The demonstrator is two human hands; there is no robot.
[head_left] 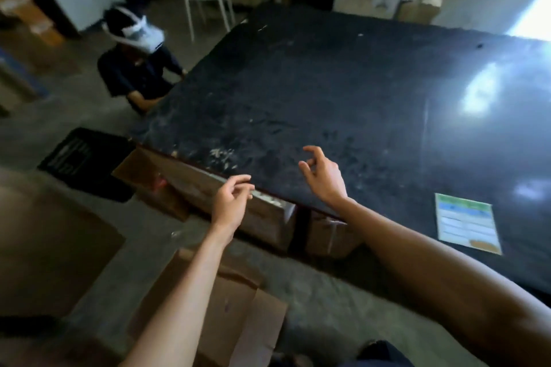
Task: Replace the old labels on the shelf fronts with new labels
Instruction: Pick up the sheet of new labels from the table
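Reaching toward the table (343,92), I have both hands empty: my left hand (231,199) hovers at the near edge with fingers loosely curled, my right hand (323,177) spread over the dark top, grasping nothing. I judge they hang there ready to pick at the pale strip (268,199) on the table's front edge, possibly an old label; blur keeps me unsure. The label sheet (468,223) lies flat to my right, well apart, probably kept within reach.

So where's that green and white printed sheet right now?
The printed sheet lies flat on the black table, near its front edge on the right of the head view, just right of the person's right forearm.
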